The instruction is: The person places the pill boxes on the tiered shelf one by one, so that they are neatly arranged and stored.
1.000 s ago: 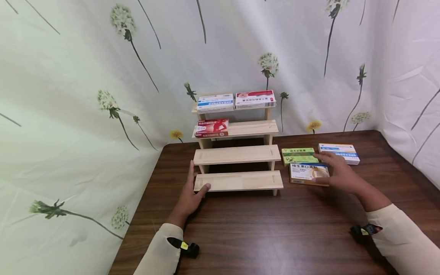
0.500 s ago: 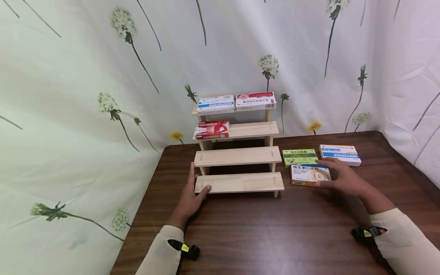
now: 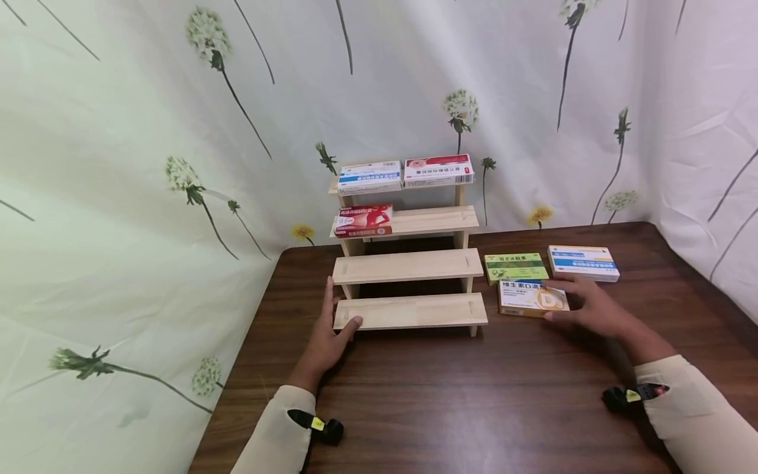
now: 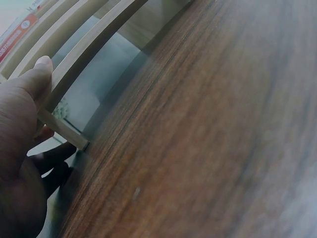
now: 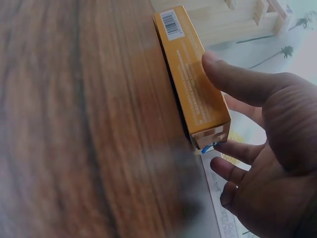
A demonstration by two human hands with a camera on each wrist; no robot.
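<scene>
My left hand point(image 3: 324, 339) holds the left end of the stepped wooden display rack point(image 3: 408, 312). Its thumb lies at the front edge of the lowest step, with the other fingers beside and behind that end in the left wrist view. At the right of the rack, my right hand point(image 3: 592, 309) grips the right end of a white, blue and orange medicine box point(image 3: 524, 299). The right wrist view has the thumb on the box's orange side point(image 5: 190, 74) and other fingers around its far side, partly hidden. Whether the box touches the table is unclear.
Behind that box lie a green medicine box point(image 3: 515, 266) and a white-and-blue one point(image 3: 583, 261). On the rack, a white-and-blue box point(image 3: 370, 178) and a red-and-white box point(image 3: 439, 170) occupy the top step. A red box point(image 3: 363, 220) sits one step lower. Dandelion-patterned cloth hangs behind.
My right hand has drawn slightly right, its thumb and fingers settling on the end of the orange-edged medicine box. The left hand stays at the rack.
</scene>
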